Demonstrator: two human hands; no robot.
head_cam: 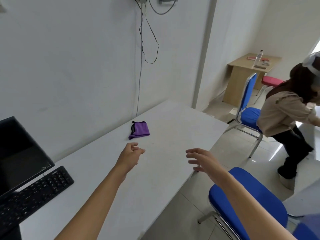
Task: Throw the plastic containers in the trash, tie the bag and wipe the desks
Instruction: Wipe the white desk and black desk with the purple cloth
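A folded purple cloth [139, 130] with a black edge lies on the white desk [155, 179] near the wall. My left hand [130, 155] reaches out over the desk, a short way in front of the cloth, fingers loosely curled and holding nothing. My right hand [203, 161] hovers over the desk's right edge with fingers spread, empty. No plastic container or trash bag shows close to me.
A black monitor [19, 153] and keyboard [31, 193] sit on the desk's left end. Two blue chairs [249, 201] [249, 111] stand to the right. A person [290, 122] bends over beyond them. A wooden desk [249, 73] with a plastic bottle [258, 57] stands far back. Cables [141, 66] hang on the wall.
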